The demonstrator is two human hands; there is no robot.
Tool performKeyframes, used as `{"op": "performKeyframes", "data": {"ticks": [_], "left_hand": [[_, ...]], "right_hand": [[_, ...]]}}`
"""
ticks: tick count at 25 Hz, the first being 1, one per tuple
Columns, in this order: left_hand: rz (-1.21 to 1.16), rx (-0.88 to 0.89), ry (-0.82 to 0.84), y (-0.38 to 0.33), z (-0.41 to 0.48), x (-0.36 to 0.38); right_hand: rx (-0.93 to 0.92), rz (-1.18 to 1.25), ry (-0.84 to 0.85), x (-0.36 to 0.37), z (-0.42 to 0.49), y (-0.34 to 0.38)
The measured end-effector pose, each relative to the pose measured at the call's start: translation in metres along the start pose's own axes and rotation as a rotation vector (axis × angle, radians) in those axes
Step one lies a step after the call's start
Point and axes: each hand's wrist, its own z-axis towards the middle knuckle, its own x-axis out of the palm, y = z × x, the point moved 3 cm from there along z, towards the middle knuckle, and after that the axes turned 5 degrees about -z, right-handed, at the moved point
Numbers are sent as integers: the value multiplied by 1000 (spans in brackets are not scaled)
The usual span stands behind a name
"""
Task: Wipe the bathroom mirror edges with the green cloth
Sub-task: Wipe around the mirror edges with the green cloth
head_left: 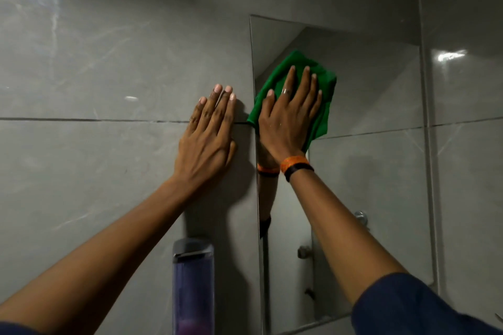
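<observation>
A frameless bathroom mirror (pixel 367 95) is fixed to the grey tiled wall, its left edge running down the middle of the view. My right hand (pixel 290 117) lies flat, fingers spread, pressing the green cloth (pixel 325 90) against the glass beside the upper part of that left edge. A corner of the cloth laps over the edge onto the tile. My left hand (pixel 211 133) rests flat and empty on the wall tile just left of the mirror. The mirror reflects my right wrist and its orange band.
A wall-mounted soap dispenser (pixel 193 280) with purple liquid hangs below my left hand, left of the mirror. Grey glossy tiles (pixel 95 76) surround the mirror. Chrome tap fittings (pixel 360 216) show as reflections in the glass.
</observation>
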Motion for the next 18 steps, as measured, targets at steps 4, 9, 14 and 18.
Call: {"op": "performKeyframes", "data": {"ticks": [4, 9, 14, 18], "left_hand": [[33, 21, 0, 10, 9, -6], [43, 3, 1, 20, 21, -11], [49, -66, 51, 39, 29, -32], [101, -96, 25, 67, 29, -74]], "right_hand": [[-51, 3, -1, 0, 54, 19], [-106, 95, -11, 1, 99, 35], [-186, 208, 13, -5, 129, 48], [-196, 363, 38, -16, 120, 65]]}}
